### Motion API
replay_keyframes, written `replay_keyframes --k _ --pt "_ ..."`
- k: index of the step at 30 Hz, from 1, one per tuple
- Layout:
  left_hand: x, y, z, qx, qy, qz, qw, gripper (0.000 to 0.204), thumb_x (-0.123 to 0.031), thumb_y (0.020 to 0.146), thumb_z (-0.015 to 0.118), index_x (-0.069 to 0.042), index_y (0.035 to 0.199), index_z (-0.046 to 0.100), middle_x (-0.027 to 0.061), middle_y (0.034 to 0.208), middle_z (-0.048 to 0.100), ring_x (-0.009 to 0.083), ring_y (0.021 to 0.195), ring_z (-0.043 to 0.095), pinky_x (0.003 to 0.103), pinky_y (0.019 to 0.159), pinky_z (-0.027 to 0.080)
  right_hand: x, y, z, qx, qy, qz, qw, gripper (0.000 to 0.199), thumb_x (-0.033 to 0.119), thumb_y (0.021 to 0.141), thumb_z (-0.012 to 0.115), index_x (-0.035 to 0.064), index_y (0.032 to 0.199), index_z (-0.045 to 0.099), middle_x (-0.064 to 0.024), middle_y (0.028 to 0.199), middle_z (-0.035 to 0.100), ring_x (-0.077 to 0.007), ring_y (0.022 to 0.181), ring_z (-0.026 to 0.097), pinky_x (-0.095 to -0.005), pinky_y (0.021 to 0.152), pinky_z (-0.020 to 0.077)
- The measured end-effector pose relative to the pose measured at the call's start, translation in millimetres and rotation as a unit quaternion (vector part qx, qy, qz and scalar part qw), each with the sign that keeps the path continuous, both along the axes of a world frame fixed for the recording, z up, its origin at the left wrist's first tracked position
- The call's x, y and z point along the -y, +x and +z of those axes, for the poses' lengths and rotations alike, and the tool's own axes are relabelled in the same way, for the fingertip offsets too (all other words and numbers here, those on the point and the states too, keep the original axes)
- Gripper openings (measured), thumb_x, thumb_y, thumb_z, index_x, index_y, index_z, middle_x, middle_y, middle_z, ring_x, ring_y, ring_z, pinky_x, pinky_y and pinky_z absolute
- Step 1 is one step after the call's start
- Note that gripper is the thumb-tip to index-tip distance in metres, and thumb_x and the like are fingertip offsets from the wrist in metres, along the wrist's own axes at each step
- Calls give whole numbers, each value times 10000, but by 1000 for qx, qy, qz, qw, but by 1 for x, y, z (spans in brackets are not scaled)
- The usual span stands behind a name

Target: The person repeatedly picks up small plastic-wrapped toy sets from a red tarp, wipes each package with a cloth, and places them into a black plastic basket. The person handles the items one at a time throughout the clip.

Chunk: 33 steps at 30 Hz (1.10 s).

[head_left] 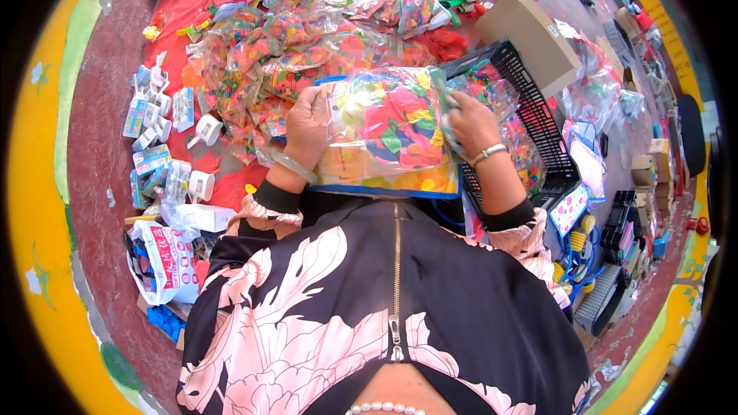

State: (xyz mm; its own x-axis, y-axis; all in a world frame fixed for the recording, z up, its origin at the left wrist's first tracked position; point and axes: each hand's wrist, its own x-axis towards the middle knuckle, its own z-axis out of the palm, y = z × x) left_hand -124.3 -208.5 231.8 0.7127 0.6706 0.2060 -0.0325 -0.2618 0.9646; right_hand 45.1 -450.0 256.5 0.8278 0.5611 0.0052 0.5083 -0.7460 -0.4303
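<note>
A see-through plastic bag (407, 119) of small, flat, bright pieces that look like uninflated balloons is stretched between my hands. My left hand (307, 123) is closed on its left edge, fingers pinched together. On the opposite side my right hand (474, 124) grips the bag's right edge, some of its fingers hidden from view. Under the bag, a yellow patterned board or folder with a blue border (384, 182) lies close to my body. A large heap of similar filled bags (261, 69) spreads just beyond my left hand.
A black plastic crate (538, 119) with more filled bags stands beside my right arm, a brown cardboard box (530, 38) at its far end. White packaged items (154, 119) line the left side of the red cloth (173, 34). A white carrier bag (167, 261) sits lower left.
</note>
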Motion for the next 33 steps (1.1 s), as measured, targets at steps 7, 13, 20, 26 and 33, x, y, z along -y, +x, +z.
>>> replay_keyframes --k 7,13,20,26,33 --pt "-10 -4 64 -63 -16 -190 980 168 -102 905 558 13 1017 609 1 779 581 72 724 566 226 686 477 108 33 5 69 51 -159 984 373 222 787 511 93 1123 609 -183 1024 640 -352 943 613 -421 841 472" --pt "0 20 155 -58 131 -308 941 198 -84 895 557 6 1067 596 12 911 578 87 741 584 244 726 503 132 46 14 47 150 -174 972 374 195 760 534 62 1096 631 -164 1004 660 -287 935 637 -350 839 477" --pt "17 2 191 149 393 -273 865 225 -18 841 574 -48 1061 609 74 991 616 165 783 622 276 696 517 131 44 19 37 177 -173 968 370 187 763 542 45 1092 635 -157 996 667 -267 930 642 -332 836 477" --pt "13 -46 119 106 514 -366 769 257 -11 719 624 -127 943 669 73 1089 629 239 1034 583 339 875 461 142 46 18 9 200 -179 963 353 160 771 544 37 1090 634 -146 983 673 -232 902 649 -305 812 483" --pt "4 -79 40 32 511 -316 799 260 -37 668 629 -137 903 678 58 1036 632 247 989 603 349 832 498 13 -30 90 93 344 3 934 415 92 763 573 52 1177 578 -168 1097 621 -247 929 633 -348 827 488"
